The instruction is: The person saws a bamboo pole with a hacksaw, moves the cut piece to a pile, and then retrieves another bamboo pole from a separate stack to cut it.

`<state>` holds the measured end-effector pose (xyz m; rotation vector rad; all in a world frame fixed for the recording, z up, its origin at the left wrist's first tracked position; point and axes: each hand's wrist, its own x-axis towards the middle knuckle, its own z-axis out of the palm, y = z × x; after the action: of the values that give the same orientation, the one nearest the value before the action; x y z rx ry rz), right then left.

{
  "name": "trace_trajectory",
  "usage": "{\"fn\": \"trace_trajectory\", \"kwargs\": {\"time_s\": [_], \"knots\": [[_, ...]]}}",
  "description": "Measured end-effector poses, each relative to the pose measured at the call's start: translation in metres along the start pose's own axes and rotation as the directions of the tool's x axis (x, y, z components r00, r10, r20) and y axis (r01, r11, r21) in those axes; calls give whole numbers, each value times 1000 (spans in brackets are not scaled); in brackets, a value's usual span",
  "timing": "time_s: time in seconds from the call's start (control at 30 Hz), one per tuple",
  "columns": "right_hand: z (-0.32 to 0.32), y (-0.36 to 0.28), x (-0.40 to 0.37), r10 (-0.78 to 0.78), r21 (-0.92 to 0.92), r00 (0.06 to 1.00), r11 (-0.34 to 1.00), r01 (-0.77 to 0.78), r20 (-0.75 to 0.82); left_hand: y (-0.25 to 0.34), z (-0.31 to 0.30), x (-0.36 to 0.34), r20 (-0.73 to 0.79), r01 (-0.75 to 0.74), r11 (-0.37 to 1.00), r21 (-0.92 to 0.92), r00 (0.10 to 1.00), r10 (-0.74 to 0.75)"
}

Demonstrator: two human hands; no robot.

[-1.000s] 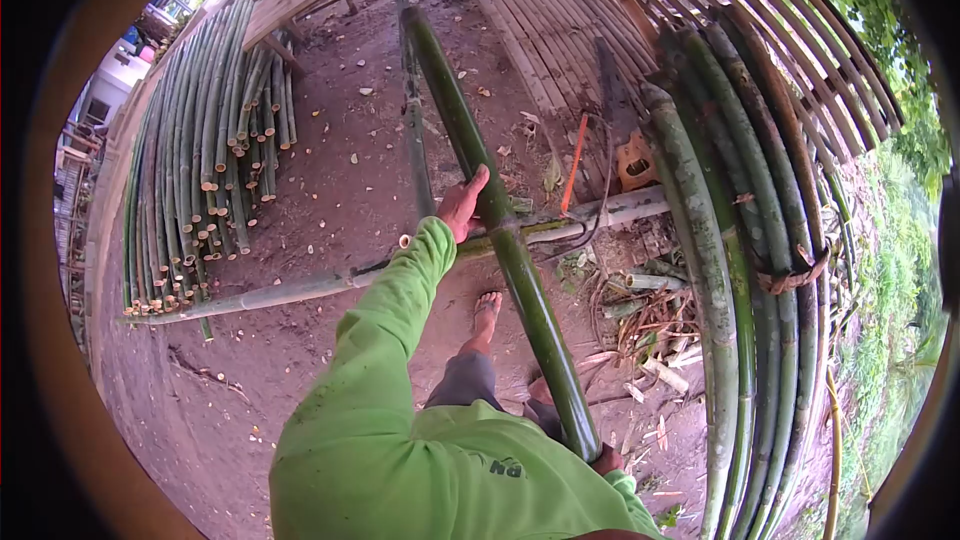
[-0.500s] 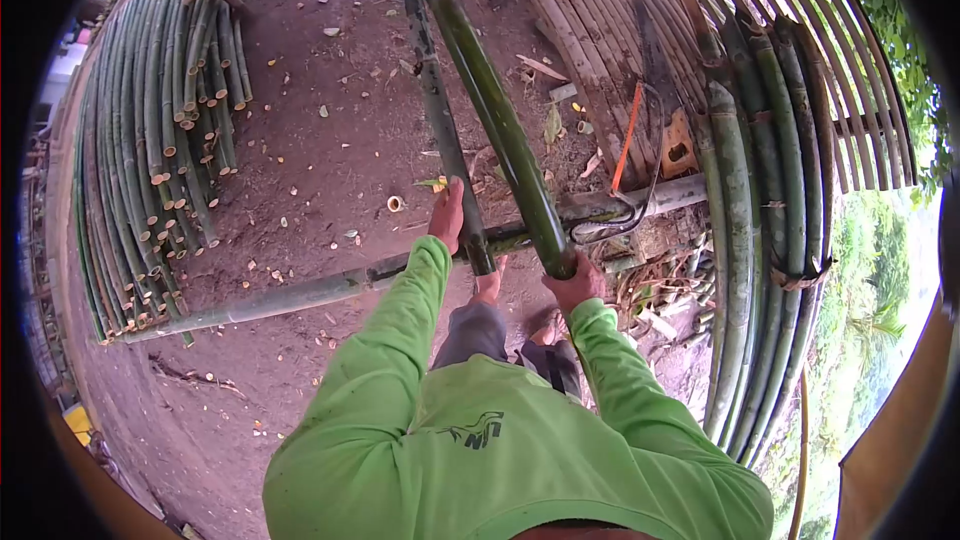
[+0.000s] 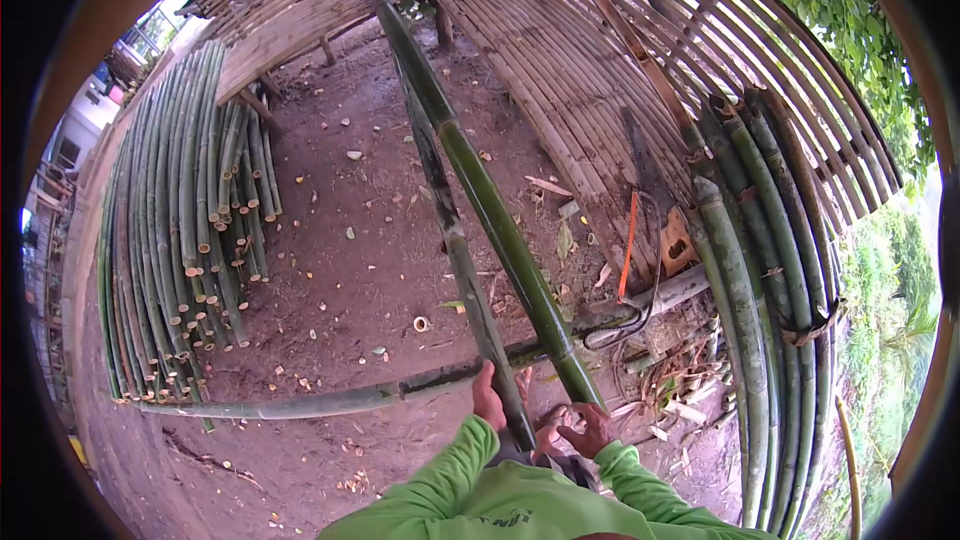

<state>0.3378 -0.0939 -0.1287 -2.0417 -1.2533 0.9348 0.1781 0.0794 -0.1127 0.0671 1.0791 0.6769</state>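
Note:
Two long bamboo poles run away from me side by side. My left hand (image 3: 488, 402) is against the left side of the darker, mottled bamboo pole (image 3: 468, 285), thumb along it and the other fingers hidden behind it. Near my body lies this pole's close end. My right hand (image 3: 592, 432) is at the near end of the glossy green bamboo pole (image 3: 510, 250), its fingers apart and fingertips right at the cut end. Both poles cross over a bamboo log (image 3: 330, 402) lying crosswise. My bare foot (image 3: 550, 428) shows between the poles.
Cut bamboo poles (image 3: 165, 230) are stacked at left. More thick poles (image 3: 735, 290), some tied together, stand at right. A bow saw with an orange frame (image 3: 629, 240) leans by a slatted bamboo platform (image 3: 530, 60). Offcuts (image 3: 680, 380) litter the dirt ground (image 3: 340, 270).
My view has tilted up, showing the poles' far ends. My right hand has loosened from its grip round the green pole's end. The left hand stays at the darker pole.

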Motion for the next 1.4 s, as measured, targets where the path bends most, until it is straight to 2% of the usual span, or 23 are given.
{"fn": "trace_trajectory", "kwargs": {"time_s": [0.03,0.13,0.27,0.3,0.33,0.37,0.4,0.43,0.47,0.5,0.6,0.7,0.73,0.83,0.87,0.97,1.07,1.13,1.17,1.2,1.23,1.33,1.4], "knots": [[-4,-4,-3,19,15,1000,1000,-19,25,-25,-10,15,-10,-64,998,21,998,64],[-7,19,-16,63,110,997,992,-66,35,-50,4,44,-47,-21,999,29,999,23],[-30,51,-56,250,168,965,957,-236,-71,2,59,74,-124,-105,971,214,983,134],[-33,68,-72,304,128,947,948,-290,-102,4,43,112,-180,-220,898,381,935,305],[-41,74,-88,444,103,893,894,-436,-76,11,36,137,-266,-217,816,537,874,407],[-40,90,-108,461,0,883,887,-462,-88,32,54,122,-226,-178,656,734,846,483],[-32,113,-136,482,-104,871,865,-490,-94,44,37,150,-101,-102,315,944,816,569],[-27,128,-162,502,-206,859,834,-512,-100,50,28,164,70,-134,85,987,847,527],[-29,135,-180,677,-173,734,731,-660,59,60,35,159,238,-193,-144,971,851,468],[-26,150,-198,695,-232,704,716,-659,146,64,39,149,255,-204,-167,965,878,404],[-14,184,-228,713,-305,685,692,-654,149,64,42,125,226,-181,-166,970,921,316],[-15,193,-205,815,-322,541,579,-749,208,35,28,92,392,-318,-245,916,837,381],[-22,191,-202,790,-293,561,612,-734,246,18,2,106,506,-427,-272,862,761,406],[-19,207,-200,708,-309,648,705,-638,279,-6,51,50,413,-166,-499,851,799,437],[-21,201,-194,720,-339,636,693,-636,279,-3,67,52,358,-138,-487,862,847,394],[-27,170,-152,717,-381,635,693,-612,286,25,84,127,368,-314,-194,929,755,542],[-45,116,-78,632,-386,735,759,-524,244,103,149,140,347,-93,-424,901,741,575],[-43,86,-31,515,-300,855,828,-474,70,133,156,178,477,-266,-409,873,643,600],[-57,48,-12,488,-215,871,846,-489,-62,132,160,177,539,-356,-406,842,594,597],[-53,55,2,465,153,881,880,-450,-85,117,153,169,509,-349,-372,860,632,584],[-43,67,3,457,502,881,795,-340,-127,101,145,163,482,-340,-343,875,665,571],[-57,71,-57,307,293,910,930,-224,-278,35,111,123,390,-251,-314,916,741,547],[-60,115,-129,511,-66,860,857,-510,-16,13,108,102,332,-178,-316,932,768,548]]}}
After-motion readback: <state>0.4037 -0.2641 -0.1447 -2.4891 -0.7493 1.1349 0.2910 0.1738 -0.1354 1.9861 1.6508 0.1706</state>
